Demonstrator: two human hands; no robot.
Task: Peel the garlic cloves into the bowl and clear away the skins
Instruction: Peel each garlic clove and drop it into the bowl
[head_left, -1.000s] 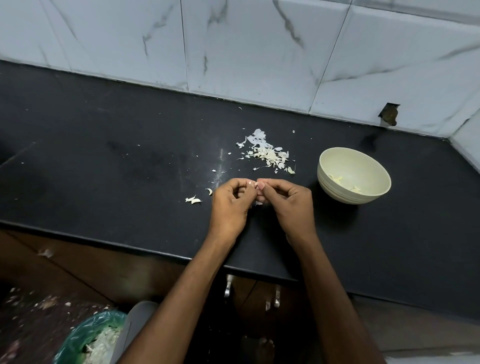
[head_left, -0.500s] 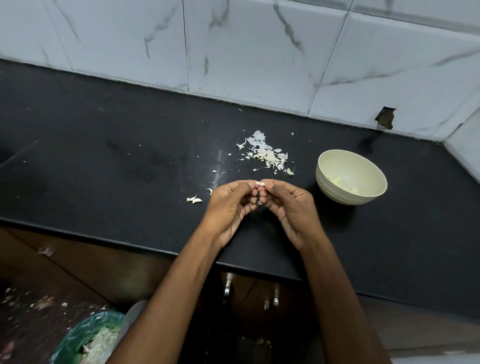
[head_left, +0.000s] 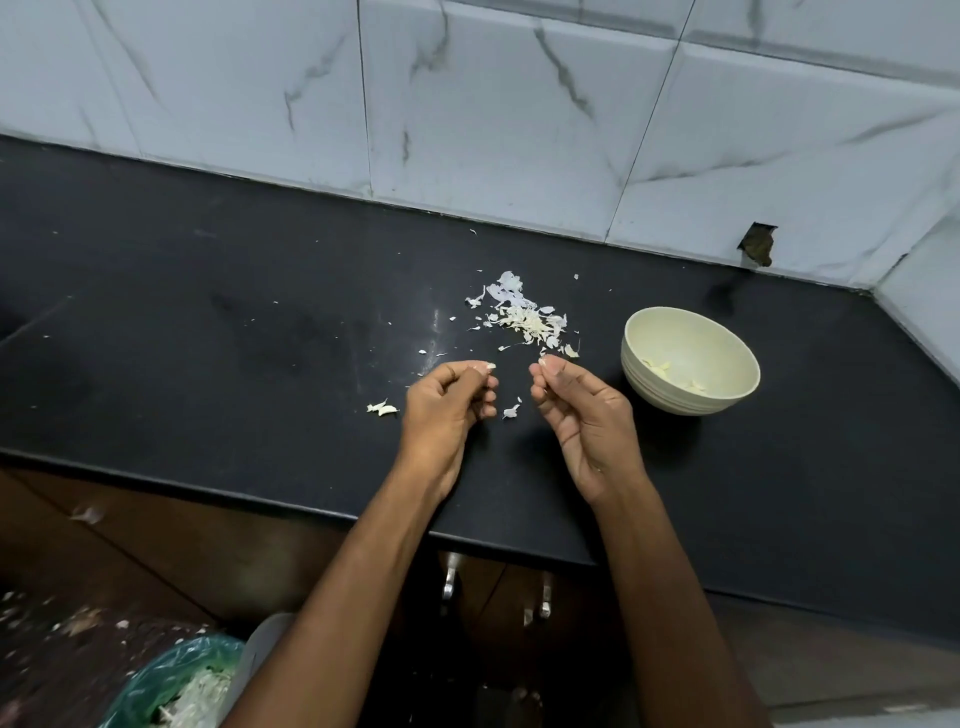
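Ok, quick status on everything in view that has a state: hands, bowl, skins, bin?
left hand: fingers curled, contents hidden.
right hand: fingers curled, contents hidden.
bowl: upright on the counter, a few peeled cloves inside.
skin pile: loose on the counter, not cleared.
bin bag: open, holding skins.

Whatever the left hand (head_left: 449, 402) and right hand (head_left: 576, 410) pinched was too small to tell. The green-lined bin (head_left: 176, 686) was cut off by the bottom edge, and the table (head_left: 156, 332) by both sides.
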